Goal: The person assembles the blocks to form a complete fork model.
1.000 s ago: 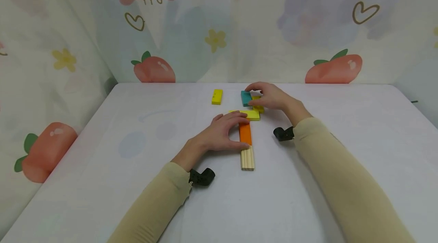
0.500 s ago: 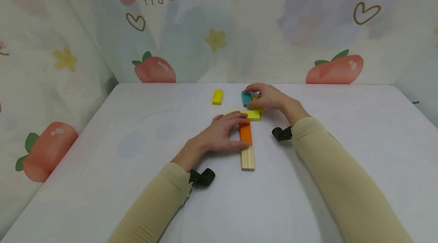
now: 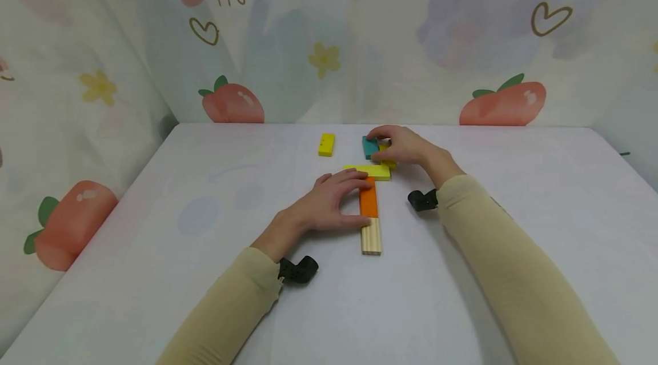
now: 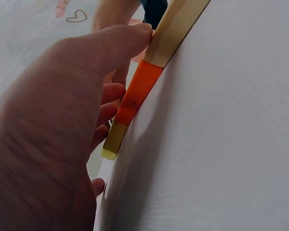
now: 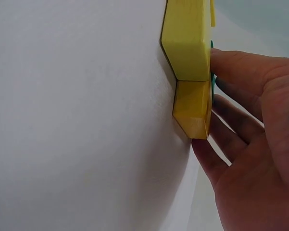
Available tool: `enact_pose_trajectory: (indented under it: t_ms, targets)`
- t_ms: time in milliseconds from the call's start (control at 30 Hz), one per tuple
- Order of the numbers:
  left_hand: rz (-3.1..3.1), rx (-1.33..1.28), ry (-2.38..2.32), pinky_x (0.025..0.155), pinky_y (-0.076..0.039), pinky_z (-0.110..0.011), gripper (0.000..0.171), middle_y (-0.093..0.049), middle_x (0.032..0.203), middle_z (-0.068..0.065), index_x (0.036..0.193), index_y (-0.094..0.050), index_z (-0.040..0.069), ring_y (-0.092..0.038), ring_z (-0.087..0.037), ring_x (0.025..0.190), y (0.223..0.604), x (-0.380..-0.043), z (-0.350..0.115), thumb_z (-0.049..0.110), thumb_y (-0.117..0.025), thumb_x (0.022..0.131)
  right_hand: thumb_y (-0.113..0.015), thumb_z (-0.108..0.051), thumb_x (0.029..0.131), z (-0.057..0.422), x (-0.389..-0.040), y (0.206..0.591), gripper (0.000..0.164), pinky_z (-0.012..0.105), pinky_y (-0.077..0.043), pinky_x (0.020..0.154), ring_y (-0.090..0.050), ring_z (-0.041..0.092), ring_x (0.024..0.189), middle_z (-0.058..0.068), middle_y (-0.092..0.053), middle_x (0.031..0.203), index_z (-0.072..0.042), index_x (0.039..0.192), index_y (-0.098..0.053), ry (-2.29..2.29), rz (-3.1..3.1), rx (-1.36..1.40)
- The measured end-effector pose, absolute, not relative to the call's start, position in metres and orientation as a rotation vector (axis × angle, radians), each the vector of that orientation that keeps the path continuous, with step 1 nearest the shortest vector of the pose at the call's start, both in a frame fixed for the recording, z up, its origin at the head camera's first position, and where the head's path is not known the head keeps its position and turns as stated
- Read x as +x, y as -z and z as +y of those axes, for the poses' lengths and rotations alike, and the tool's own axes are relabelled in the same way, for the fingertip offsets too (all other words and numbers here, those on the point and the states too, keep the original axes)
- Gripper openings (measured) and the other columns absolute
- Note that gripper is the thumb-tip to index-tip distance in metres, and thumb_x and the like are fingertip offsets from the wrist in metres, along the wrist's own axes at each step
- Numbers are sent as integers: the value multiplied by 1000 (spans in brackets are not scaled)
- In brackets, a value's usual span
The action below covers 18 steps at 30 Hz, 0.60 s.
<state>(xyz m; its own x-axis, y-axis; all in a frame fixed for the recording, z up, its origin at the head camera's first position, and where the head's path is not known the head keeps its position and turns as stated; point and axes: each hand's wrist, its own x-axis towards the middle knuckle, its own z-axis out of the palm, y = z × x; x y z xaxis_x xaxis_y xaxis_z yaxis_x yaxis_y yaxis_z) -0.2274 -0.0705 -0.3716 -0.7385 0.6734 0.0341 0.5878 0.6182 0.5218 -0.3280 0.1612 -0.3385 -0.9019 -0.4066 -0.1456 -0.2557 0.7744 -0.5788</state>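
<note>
In the head view, an orange block (image 3: pixel 368 199) meets a plain ridged wooden block (image 3: pixel 371 239) end to end. A yellow block (image 3: pixel 380 172) lies crosswise at the orange one's far end. My left hand (image 3: pixel 329 205) spreads over these from the left, thumb at the wooden block, fingertips around the orange and yellow ends. Farther back, my right hand (image 3: pixel 408 147) holds a teal block (image 3: pixel 369 148) between thumb and index finger. Another yellow block (image 5: pixel 191 106), partly covered by that hand in the head view, adjoins the crosswise one in the right wrist view.
A separate yellow block (image 3: pixel 326 145) lies to the left of the teal one near the table's back edge. The white-covered table (image 3: pixel 437 296) ends at a patterned curtain (image 3: pixel 370 39). A black camera mount (image 3: pixel 300 270) juts from the left wrist, another (image 3: pixel 422 200) from the right.
My left hand has drawn slightly left, its thumb and fingertips shifting back across the blocks. The right hand has edged slightly left, then stayed at the teal block.
</note>
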Motion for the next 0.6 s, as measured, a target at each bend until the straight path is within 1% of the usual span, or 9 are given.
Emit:
enact_pose_trajectory:
  t_ms: [167,600]
  targets:
    - [2679,1048,-779,124,-12,-53,67,-38,162,2,148,-54,22,-25,-15,153,372,-227,-71,51,-72,90,-68,-20,95,161,-330,339,51,56,-34,117,-45,41,135,22,-46,153,-5,143,-55,820,2707,-523]
    - [2686,1051,-794,124,-14,-54,67,-40,161,2,147,-54,22,-28,-14,152,372,-228,-71,50,-74,89,-70,-23,97,160,-327,337,50,55,-32,119,-44,40,137,21,-47,153,-5,142,-56,844,2722,-533]
